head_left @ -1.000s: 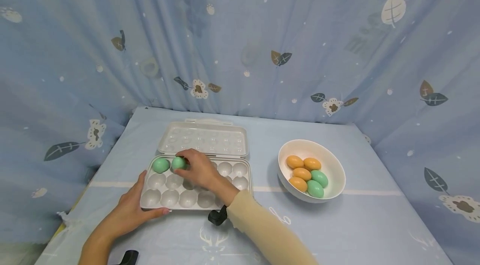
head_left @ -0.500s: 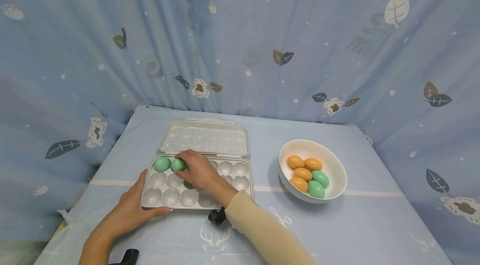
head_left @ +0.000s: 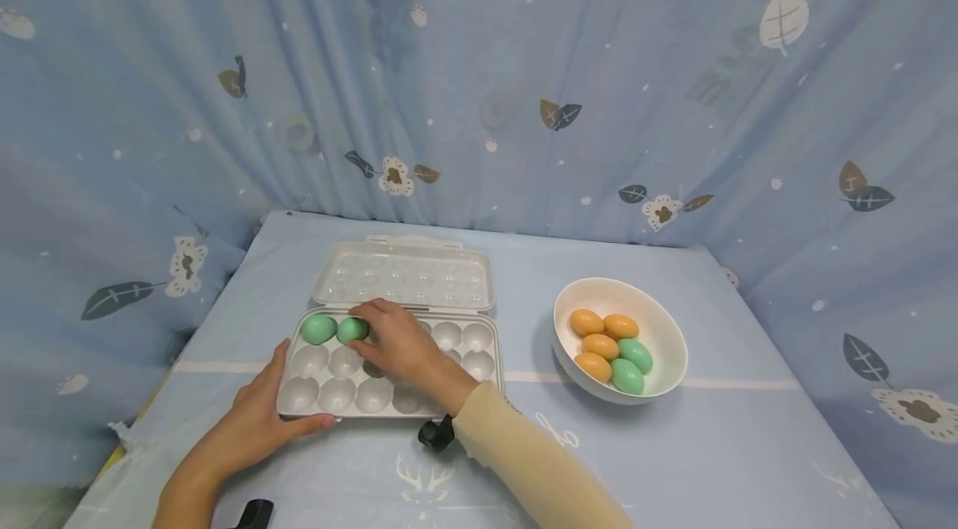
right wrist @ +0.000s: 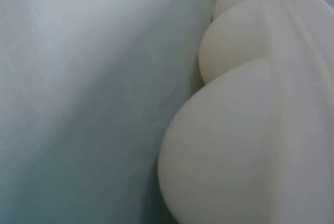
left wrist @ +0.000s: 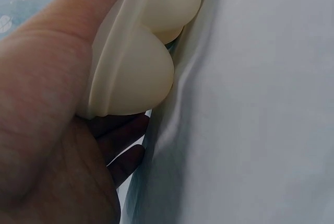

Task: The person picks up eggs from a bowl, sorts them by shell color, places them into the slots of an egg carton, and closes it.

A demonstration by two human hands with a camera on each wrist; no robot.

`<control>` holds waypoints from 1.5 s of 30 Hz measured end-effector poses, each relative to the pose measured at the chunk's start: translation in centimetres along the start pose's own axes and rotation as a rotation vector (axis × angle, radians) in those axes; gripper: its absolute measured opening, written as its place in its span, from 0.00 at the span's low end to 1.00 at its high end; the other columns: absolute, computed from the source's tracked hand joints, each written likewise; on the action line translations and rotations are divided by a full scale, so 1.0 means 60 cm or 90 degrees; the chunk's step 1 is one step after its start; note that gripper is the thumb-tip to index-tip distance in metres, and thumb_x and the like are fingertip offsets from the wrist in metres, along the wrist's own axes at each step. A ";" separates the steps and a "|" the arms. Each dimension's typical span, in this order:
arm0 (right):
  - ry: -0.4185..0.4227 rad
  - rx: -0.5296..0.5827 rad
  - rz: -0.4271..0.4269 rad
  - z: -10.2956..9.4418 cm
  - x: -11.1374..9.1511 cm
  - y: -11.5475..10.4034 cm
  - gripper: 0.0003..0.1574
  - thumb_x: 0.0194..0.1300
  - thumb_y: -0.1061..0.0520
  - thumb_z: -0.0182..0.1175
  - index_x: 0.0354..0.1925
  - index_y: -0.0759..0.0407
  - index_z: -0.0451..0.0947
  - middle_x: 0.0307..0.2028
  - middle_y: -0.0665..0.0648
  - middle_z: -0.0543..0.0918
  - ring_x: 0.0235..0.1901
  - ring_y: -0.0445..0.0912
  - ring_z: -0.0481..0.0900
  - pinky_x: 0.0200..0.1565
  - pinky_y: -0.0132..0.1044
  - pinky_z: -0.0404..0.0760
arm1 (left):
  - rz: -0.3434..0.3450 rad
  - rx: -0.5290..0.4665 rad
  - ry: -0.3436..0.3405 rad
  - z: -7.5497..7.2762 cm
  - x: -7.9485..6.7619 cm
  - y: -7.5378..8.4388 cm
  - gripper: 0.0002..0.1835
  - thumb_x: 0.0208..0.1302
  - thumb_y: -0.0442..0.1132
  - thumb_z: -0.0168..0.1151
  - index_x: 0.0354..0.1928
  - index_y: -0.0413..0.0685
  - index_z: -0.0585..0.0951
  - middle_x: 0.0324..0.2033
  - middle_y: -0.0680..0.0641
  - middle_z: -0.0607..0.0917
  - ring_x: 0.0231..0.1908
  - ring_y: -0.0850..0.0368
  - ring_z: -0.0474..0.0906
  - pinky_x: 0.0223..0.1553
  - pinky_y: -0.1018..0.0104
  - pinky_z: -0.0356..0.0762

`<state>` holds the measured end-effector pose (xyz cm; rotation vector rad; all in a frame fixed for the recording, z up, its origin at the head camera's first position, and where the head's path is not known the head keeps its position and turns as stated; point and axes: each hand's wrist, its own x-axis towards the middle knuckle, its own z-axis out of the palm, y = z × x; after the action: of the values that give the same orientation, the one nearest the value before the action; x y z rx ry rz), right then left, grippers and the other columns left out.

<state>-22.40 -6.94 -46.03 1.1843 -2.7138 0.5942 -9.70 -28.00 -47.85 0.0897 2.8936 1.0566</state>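
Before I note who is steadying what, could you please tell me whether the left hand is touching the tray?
Touching: the left wrist view shows the tray lying directly against the left hand, with no gap.

The place looks like a small curtained-off work spot: blue fabric (head_left: pixel 479 55) printed with leaves, flowers and paw marks hangs in folds behind and along both sides, and a pale blue tablecloth (head_left: pixel 718 446) with a deer-head print lies below. The hanging fabric hides what kind of room surrounds it.
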 end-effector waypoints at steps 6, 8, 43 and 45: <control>0.014 0.012 0.002 -0.020 -0.004 0.001 0.28 0.70 0.44 0.68 0.65 0.47 0.77 0.60 0.47 0.82 0.60 0.41 0.80 0.62 0.30 0.77 | 0.012 0.002 0.012 -0.002 0.001 0.001 0.74 0.52 0.65 0.77 0.82 0.38 0.35 0.75 0.24 0.57 0.67 0.20 0.63 0.58 0.25 0.69; 0.019 0.027 -0.001 -0.028 -0.007 0.002 0.29 0.70 0.46 0.69 0.65 0.48 0.77 0.61 0.48 0.81 0.62 0.41 0.80 0.63 0.30 0.76 | 0.015 0.004 0.015 -0.002 0.001 0.001 0.74 0.52 0.65 0.78 0.82 0.39 0.35 0.75 0.25 0.58 0.67 0.21 0.63 0.57 0.25 0.69; 0.165 0.112 0.031 -0.156 -0.088 0.108 0.31 0.66 0.52 0.73 0.64 0.59 0.78 0.60 0.56 0.84 0.55 0.50 0.84 0.54 0.41 0.84 | -0.021 0.014 -0.015 -0.004 -0.001 0.002 0.76 0.53 0.65 0.77 0.81 0.38 0.30 0.75 0.21 0.53 0.68 0.15 0.56 0.60 0.21 0.63; 0.170 0.110 0.036 -0.161 -0.098 0.118 0.31 0.65 0.52 0.73 0.63 0.59 0.79 0.59 0.56 0.84 0.55 0.50 0.84 0.53 0.43 0.85 | -0.020 0.011 -0.015 -0.003 -0.002 0.003 0.76 0.53 0.64 0.77 0.81 0.38 0.30 0.75 0.20 0.54 0.68 0.15 0.56 0.60 0.21 0.63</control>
<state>-23.96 5.26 -40.89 0.9829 -2.5181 0.9376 -9.59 -28.00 -47.61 0.0576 2.8739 1.0193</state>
